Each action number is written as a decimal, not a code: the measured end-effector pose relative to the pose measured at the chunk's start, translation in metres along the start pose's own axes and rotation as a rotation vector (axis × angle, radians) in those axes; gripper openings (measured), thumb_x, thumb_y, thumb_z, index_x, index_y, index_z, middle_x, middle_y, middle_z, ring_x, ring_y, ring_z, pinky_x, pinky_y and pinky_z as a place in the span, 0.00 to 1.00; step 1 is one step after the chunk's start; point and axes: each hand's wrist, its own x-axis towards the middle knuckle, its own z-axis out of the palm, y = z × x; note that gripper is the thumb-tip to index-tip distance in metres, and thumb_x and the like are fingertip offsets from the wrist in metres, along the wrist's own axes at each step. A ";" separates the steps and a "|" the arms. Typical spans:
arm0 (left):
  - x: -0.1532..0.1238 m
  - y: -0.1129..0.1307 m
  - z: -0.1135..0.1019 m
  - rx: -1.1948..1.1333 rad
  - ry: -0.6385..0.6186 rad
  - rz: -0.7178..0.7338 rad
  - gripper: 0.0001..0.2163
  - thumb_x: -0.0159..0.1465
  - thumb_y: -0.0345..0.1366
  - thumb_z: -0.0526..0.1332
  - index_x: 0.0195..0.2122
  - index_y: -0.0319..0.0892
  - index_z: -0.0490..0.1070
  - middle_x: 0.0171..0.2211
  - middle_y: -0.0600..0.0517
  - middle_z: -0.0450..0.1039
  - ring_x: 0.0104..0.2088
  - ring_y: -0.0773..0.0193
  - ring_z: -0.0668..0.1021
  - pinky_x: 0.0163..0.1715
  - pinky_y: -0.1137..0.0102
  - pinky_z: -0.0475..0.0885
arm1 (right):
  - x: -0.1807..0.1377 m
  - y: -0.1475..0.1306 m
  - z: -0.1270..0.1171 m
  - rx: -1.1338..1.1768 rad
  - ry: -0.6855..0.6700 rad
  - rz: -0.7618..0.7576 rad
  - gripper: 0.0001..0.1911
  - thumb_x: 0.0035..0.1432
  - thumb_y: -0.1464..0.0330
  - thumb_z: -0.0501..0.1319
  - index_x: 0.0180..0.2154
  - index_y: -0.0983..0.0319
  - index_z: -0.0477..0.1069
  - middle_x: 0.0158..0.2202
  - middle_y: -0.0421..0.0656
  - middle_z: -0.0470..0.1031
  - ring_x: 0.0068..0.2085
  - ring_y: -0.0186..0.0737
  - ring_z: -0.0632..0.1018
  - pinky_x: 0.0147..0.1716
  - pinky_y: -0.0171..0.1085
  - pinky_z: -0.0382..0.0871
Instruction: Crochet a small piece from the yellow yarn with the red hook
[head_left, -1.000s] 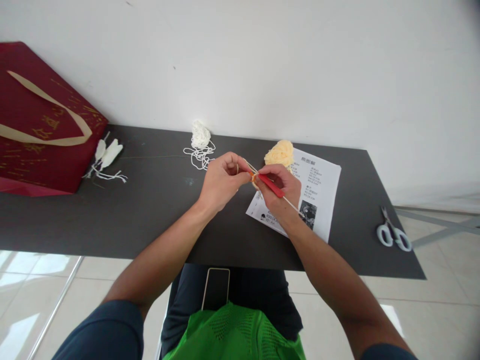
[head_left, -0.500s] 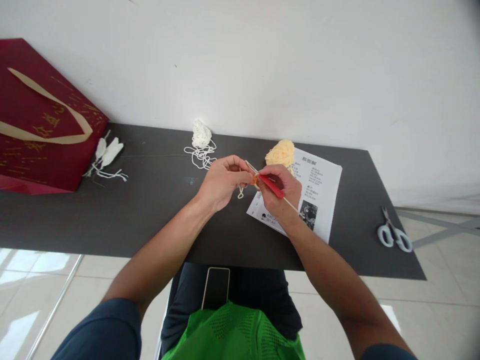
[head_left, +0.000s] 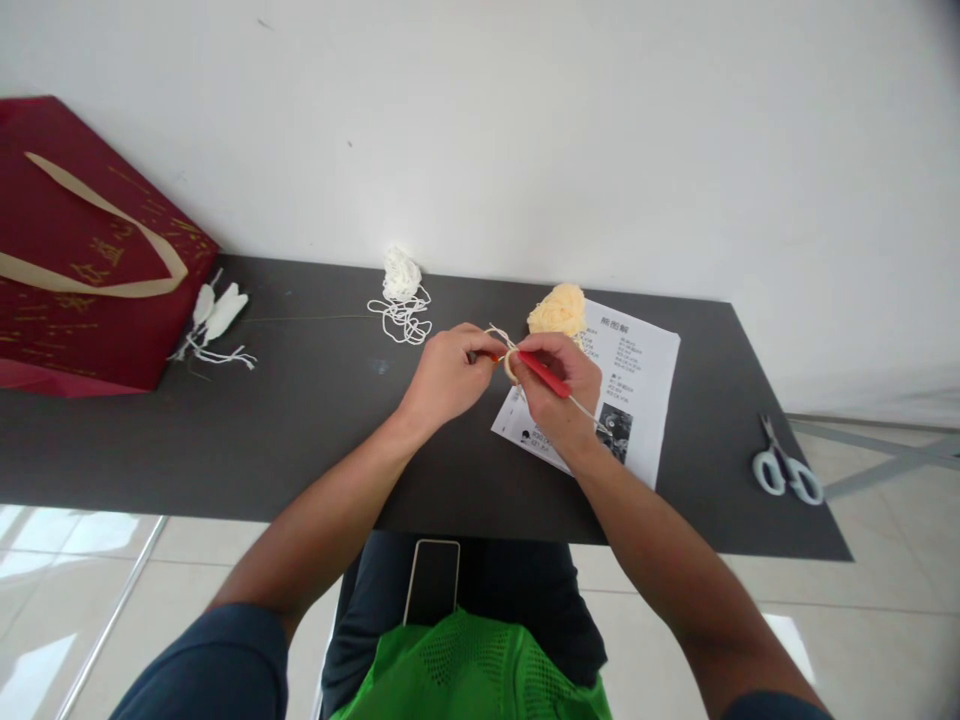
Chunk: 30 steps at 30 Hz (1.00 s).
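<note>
My right hand (head_left: 561, 385) is closed round a crochet hook with a red handle (head_left: 544, 373), its pale shaft end pointing down over the paper. By its fingertips is a small curled piece of cream crochet work (head_left: 511, 367), with loose cream yarn (head_left: 496, 334) above it. My left hand (head_left: 450, 372) is pinched at the fingertips on a small orange thing (head_left: 496, 357), too small to make out, right beside the crochet work. A yellow yarn ball (head_left: 559, 310) lies just behind my right hand.
Printed pattern sheets (head_left: 645, 380) lie under my right wrist. White yarn (head_left: 403, 275) sits at the back, white crocheted pieces (head_left: 223, 312) by a red paper bag (head_left: 97, 240) at left. Scissors (head_left: 784, 465) rest near the table's right edge. A phone (head_left: 433, 580) lies on my lap.
My left hand has turned, its back now showing more, and moved slightly left from the crochet work with the orange thing. The cream piece shows more plainly by my right fingers.
</note>
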 end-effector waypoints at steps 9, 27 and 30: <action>-0.005 0.009 0.009 -0.532 -0.038 -0.224 0.14 0.50 0.26 0.66 0.38 0.42 0.83 0.42 0.51 0.80 0.36 0.65 0.75 0.37 0.70 0.70 | 0.000 -0.001 0.001 0.023 0.023 -0.013 0.05 0.58 0.67 0.70 0.37 0.54 0.77 0.35 0.38 0.80 0.34 0.37 0.80 0.34 0.39 0.77; -0.009 0.013 0.019 -0.673 0.096 -0.193 0.22 0.51 0.28 0.72 0.49 0.42 0.77 0.29 0.57 0.74 0.29 0.71 0.74 0.32 0.73 0.72 | 0.003 -0.002 0.005 0.680 -0.084 0.375 0.11 0.51 0.65 0.77 0.37 0.54 0.80 0.37 0.36 0.80 0.38 0.33 0.78 0.42 0.35 0.75; -0.009 0.010 0.018 -0.592 0.151 -0.156 0.23 0.52 0.27 0.70 0.51 0.43 0.77 0.29 0.57 0.73 0.28 0.71 0.73 0.31 0.74 0.72 | 0.003 -0.002 0.006 0.652 -0.080 0.384 0.12 0.50 0.63 0.77 0.37 0.54 0.81 0.37 0.36 0.80 0.37 0.34 0.78 0.42 0.37 0.75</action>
